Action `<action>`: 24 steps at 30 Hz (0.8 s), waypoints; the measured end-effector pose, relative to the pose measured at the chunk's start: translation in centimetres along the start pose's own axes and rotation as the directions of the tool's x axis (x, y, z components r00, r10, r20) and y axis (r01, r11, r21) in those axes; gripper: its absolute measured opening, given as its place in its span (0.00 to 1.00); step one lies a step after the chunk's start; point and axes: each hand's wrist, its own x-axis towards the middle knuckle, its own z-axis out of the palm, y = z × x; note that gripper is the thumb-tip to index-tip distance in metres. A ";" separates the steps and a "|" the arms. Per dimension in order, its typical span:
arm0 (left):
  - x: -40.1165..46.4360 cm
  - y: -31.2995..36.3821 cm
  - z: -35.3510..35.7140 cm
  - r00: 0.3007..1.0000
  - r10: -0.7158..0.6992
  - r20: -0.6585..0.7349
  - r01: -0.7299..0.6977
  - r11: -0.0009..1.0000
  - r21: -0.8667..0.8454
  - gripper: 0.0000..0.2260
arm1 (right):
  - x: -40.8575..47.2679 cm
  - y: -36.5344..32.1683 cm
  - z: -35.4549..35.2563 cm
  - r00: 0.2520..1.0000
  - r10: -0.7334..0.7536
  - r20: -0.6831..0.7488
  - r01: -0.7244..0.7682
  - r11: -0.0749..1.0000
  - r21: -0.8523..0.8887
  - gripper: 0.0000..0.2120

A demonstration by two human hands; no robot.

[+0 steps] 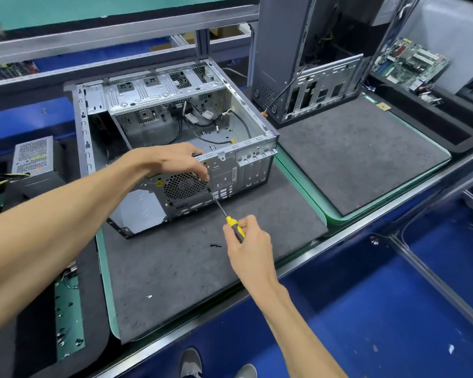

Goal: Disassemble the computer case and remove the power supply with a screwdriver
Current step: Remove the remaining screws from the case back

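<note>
Screwdriver (231, 218) in right-hand grip (247, 241)

Silver-grey case (172, 126) with a black honeycomb grille (185, 185) (yellow warning sticker (160, 183) beside it); yellow-and-grey screwdriver (234, 225); dark grey mat (175, 268) edged green; blue desk (366, 309).

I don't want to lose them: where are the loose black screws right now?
In the head view, the loose black screws lie on the grey mat, just in front of the open computer case and left of the right hand holding the screwdriver.
</note>
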 end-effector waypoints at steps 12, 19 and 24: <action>-0.1 -0.1 0.1 0.999 0.040 -0.006 -0.040 0.998 -0.041 0.20 | 0.2 1.0 0.3 0.950 0.212 0.227 -0.272 0.923 0.274 0.08; -0.1 -0.1 0.2 1.000 0.026 -0.003 -0.026 0.998 -0.064 0.22 | 0.3 1.2 0.5 0.949 0.203 0.242 -0.258 0.940 0.222 0.07; -0.4 0.1 0.3 0.999 0.039 -0.014 -0.040 0.994 -0.099 0.17 | 0.9 1.1 0.1 0.947 0.220 0.235 -0.275 0.932 0.236 0.13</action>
